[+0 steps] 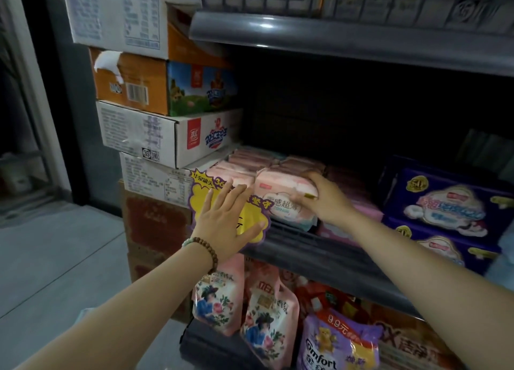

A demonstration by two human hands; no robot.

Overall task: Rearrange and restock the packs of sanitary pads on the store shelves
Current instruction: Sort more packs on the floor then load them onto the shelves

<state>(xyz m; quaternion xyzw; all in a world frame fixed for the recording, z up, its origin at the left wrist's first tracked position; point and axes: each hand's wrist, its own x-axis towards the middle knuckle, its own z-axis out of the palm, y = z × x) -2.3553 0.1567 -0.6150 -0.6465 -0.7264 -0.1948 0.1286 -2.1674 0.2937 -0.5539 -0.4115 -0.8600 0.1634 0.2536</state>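
Observation:
Several pink packs of sanitary pads (250,163) are stacked at the left end of the middle shelf (300,247). My right hand (325,197) grips one pink pack (281,200) at the shelf's front edge, fingers over its top and thumb on its face. With its fingers spread and straight, my left hand (228,219) presses flat on a yellow and purple price tag (250,222) hanging at the shelf front. Purple boxes of pads (445,205) stand at the right end of the same shelf.
Cardboard cartons (167,135) are piled left of the shelving. The shelf above (333,38) juts out overhead. Below, pink floral bags (219,294) and a purple Comfort bag (333,344) fill the lower shelf. Grey floor lies to the left.

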